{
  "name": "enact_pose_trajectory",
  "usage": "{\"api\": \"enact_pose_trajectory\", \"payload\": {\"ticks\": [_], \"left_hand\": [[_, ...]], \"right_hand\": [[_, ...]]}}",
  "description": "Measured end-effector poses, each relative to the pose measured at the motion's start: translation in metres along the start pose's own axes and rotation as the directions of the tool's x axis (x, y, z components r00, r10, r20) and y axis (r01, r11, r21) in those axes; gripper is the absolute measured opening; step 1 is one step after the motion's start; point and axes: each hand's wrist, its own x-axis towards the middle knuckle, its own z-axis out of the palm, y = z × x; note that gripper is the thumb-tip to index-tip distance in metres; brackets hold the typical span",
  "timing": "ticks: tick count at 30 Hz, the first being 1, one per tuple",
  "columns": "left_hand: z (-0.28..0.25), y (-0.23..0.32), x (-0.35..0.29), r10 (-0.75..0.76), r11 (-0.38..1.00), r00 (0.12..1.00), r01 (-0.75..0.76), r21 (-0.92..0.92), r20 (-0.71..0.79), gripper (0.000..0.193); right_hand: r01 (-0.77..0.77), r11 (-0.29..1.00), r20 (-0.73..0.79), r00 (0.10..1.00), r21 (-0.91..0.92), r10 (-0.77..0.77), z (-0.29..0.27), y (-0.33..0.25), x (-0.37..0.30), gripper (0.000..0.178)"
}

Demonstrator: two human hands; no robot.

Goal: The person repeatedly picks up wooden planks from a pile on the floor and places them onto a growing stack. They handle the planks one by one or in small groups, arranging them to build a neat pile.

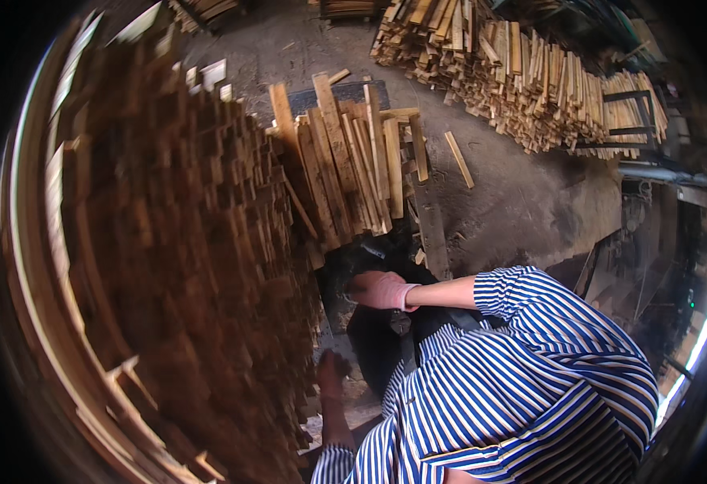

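My right hand (pixel 382 290), in a pink glove, reaches out from a blue and white striped sleeve (pixel 507 290). Its fingers curl over a dark shape (pixel 370 258) at the foot of a bundle of wooden slats (pixel 353 169). I cannot tell whether it grips anything. My left hand (pixel 329 373) is lower and in shadow. It is close against the bottom of a tall stack of short wooden pieces (pixel 184 242). What it holds, if anything, is hidden.
The tall stack fills the left half of the view. A long pile of light wooden slats (pixel 523 81) lies across the dirt floor (pixel 515 194) at the top right. One loose slat (pixel 459 160) lies on the ground. Dark machinery and pipes (pixel 668 177) stand at the right.
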Motion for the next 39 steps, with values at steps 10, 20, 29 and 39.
{"api": "enact_pose_trajectory", "payload": {"ticks": [10,20,29,39], "left_hand": [[0.249,0.158,0.230,0.087,0.879,0.993,-0.115,0.463,0.082,0.043],[0.385,0.203,0.471,0.027,0.869,0.989,0.048,-0.492,0.145,0.051],[0.382,0.192,0.441,0.111,0.992,0.994,-0.110,-0.063,0.011,0.045],[0.308,0.092,0.312,0.296,0.236,0.691,-0.722,0.650,0.660,0.053]], "right_hand": [[-0.405,0.896,-0.259,0.859,0.182,0.441,-0.060,0.261,0.151,0.053],[-0.357,0.776,-0.488,0.621,0.520,0.613,-0.110,0.357,0.379,0.101],[0.231,0.348,-0.389,0.772,0.908,0.502,-0.118,0.366,0.349,0.111],[-0.141,0.613,-0.051,0.957,0.778,0.285,-0.080,0.285,0.282,0.119]]}}
